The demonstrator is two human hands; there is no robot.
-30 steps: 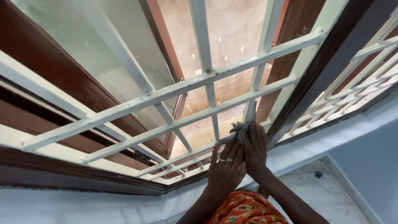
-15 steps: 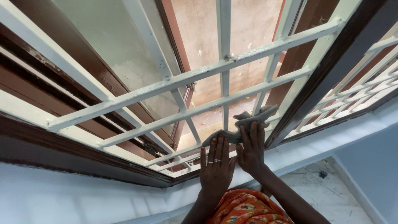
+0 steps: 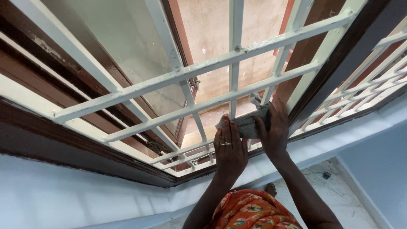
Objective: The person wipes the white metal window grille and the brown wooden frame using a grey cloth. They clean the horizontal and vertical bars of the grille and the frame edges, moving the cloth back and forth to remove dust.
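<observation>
Both my hands press a grey cloth (image 3: 246,123) against the white metal window grille (image 3: 199,68). My left hand (image 3: 229,150), with a ring and red nails, lies flat on the cloth's left end at a lower horizontal bar. My right hand (image 3: 274,129) grips the cloth's right end, wrapped around a vertical bar near the brown window frame (image 3: 326,72). Part of the cloth is hidden under my fingers.
Behind the grille an open glass pane in a brown frame (image 3: 127,51) stands at the left. A second grille section (image 3: 373,80) runs off to the right. A white sill ledge (image 3: 106,199) lies below, and orange patterned clothing (image 3: 250,212) shows at the bottom.
The cloth and both hands have moved up and to the right along the grille. The cloth went from spread along the lower bar to bunched around the vertical bar.
</observation>
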